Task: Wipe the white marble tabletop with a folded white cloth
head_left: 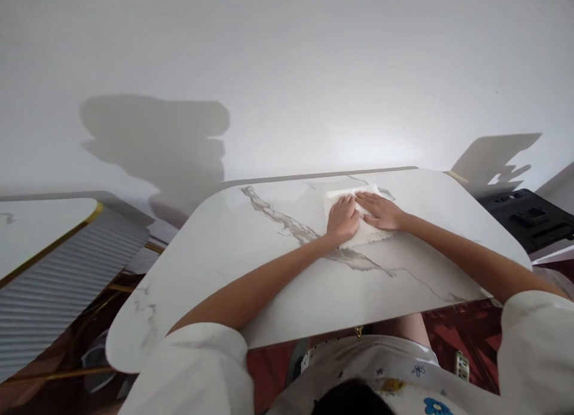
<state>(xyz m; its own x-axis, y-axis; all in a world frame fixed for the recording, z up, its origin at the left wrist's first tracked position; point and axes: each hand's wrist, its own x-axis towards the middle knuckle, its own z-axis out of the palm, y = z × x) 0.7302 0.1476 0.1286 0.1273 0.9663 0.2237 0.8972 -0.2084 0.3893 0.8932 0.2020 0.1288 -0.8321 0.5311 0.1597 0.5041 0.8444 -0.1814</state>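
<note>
A white cloth [365, 234] with scalloped edges lies spread on a white marble-patterned table [210, 247]. Flat on its left part rests my left hand [344, 219], fingers stretched out and pointing toward the wall. My right hand [380, 211] also lies flat on the cloth, its fingers extended to the left so that the tips come close to my left hand. Both palms face down, and their undersides are hidden. Grey-brown veins run across the tabletop on either side of the cloth.
A plain white wall [287, 74] rises behind the table. To the left stands a fluted cabinet [67, 283] with a gold-edged white top. A black case-like object [529, 217] is beyond the table's right end. Red flooring [466, 337] shows below.
</note>
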